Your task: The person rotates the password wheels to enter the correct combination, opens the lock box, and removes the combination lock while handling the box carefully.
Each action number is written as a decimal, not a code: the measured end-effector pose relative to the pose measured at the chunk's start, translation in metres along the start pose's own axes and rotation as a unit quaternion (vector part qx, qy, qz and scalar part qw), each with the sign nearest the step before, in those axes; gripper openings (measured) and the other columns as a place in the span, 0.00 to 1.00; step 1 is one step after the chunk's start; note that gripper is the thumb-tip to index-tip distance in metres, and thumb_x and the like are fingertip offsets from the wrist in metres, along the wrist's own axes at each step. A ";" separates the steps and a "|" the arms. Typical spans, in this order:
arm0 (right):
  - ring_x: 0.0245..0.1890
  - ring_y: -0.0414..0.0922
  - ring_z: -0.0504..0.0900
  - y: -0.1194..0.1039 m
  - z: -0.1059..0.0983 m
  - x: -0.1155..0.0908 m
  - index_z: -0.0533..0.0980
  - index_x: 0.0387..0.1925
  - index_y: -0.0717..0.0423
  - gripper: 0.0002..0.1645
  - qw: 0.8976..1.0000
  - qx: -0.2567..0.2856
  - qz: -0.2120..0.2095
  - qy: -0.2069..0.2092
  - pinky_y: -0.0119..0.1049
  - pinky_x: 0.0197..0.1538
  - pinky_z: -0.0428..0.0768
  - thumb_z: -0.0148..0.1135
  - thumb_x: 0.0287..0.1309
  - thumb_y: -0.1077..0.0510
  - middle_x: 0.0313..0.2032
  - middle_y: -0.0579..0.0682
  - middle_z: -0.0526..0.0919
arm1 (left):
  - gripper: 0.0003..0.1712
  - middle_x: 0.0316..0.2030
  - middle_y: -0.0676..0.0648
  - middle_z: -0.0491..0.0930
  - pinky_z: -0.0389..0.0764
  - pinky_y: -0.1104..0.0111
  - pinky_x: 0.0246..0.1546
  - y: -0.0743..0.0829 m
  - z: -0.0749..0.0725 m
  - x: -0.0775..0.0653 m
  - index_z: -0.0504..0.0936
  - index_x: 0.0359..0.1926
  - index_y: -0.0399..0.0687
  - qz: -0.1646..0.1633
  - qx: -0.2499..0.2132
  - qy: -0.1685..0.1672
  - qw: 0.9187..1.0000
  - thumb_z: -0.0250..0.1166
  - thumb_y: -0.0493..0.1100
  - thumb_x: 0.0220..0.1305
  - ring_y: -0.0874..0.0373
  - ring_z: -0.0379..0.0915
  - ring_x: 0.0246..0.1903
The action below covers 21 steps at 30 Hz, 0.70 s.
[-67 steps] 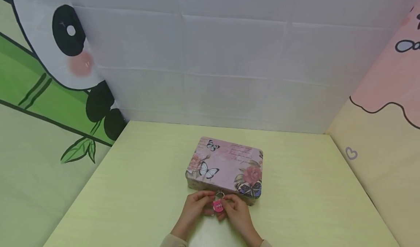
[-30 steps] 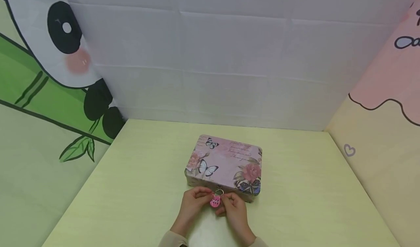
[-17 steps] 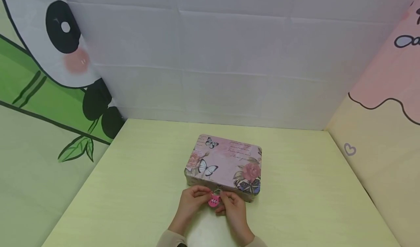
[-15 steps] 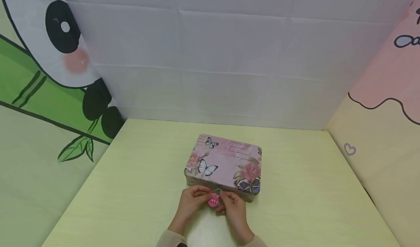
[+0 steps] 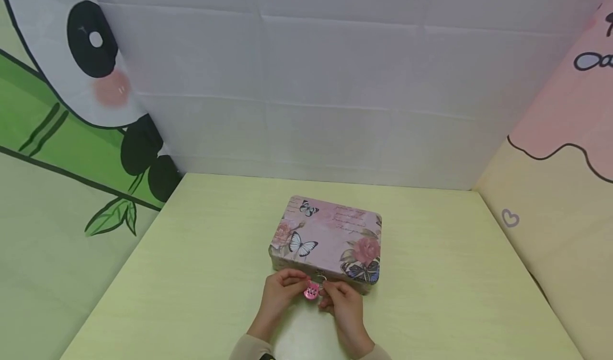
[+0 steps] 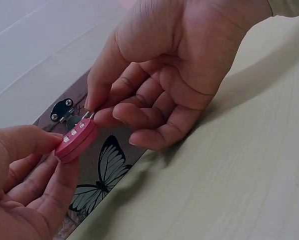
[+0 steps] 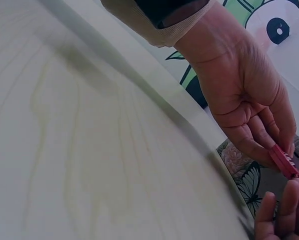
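Observation:
A small pink combination padlock (image 5: 311, 291) hangs by its metal shackle (image 5: 322, 279) at the front latch (image 6: 62, 110) of a lidded box (image 5: 330, 237) printed with butterflies and roses. My left hand (image 5: 281, 296) pinches the padlock's body from the left, thumb on top. Number dials face up on the pink body in the left wrist view. From the right, my right hand (image 5: 346, 304) pinches the shackle beside the body between thumb and index finger, its other fingers curled beneath. Fingertips partly hide the shackle, so whether it is closed cannot be told.
The box lid is down. It rests on a pale yellow table (image 5: 215, 253) with a white cloth wall (image 5: 335, 83) behind. Printed side panels stand left and right, with a panda (image 5: 110, 46) on the left one.
Since the earliest frame, the padlock has shifted slightly up and left. In the last half second, my right hand has moved a little right, showing more of the shackle. The box stays put.

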State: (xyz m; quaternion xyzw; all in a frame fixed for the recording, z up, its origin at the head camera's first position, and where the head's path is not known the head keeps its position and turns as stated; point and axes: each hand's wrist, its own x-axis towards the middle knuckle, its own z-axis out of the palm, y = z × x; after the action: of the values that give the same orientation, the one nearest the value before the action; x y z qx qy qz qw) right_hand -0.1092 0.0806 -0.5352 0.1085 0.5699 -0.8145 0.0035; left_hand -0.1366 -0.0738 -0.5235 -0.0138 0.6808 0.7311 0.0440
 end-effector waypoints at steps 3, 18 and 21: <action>0.20 0.38 0.80 0.001 -0.003 0.000 0.79 0.28 0.67 0.10 0.999 0.005 -0.032 -0.015 0.31 0.26 0.83 0.64 0.63 0.63 0.25 0.51 0.84 | 0.12 0.35 0.34 0.86 0.82 0.73 0.34 0.000 0.001 0.000 0.80 0.38 0.22 0.004 0.005 0.001 1.000 0.70 0.27 0.54 0.63 0.82 0.30; 0.17 0.39 0.78 -0.007 -0.007 -0.002 0.77 0.36 0.78 0.12 0.999 -0.042 -0.006 0.028 0.31 0.25 0.81 0.62 0.63 0.66 0.25 0.54 0.84 | 0.13 0.33 0.35 0.86 0.83 0.72 0.35 -0.003 0.008 -0.004 0.80 0.39 0.21 -0.003 -0.007 -0.025 1.000 0.70 0.27 0.54 0.61 0.82 0.30; 0.17 0.38 0.78 -0.008 -0.011 -0.001 0.78 0.37 0.78 0.13 0.998 -0.062 -0.011 0.020 0.30 0.25 0.82 0.62 0.64 0.65 0.26 0.54 0.84 | 0.14 0.35 0.34 0.85 0.83 0.71 0.36 -0.004 0.009 -0.005 0.79 0.41 0.20 -0.003 -0.016 -0.035 0.999 0.70 0.27 0.55 0.61 0.82 0.31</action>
State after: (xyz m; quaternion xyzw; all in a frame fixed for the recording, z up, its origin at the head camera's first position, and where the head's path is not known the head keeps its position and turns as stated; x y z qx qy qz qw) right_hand -0.1073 0.0940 -0.5313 0.1180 0.6208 -0.7750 -0.0104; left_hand -0.1308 -0.0645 -0.5265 0.0092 0.6672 0.7415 0.0703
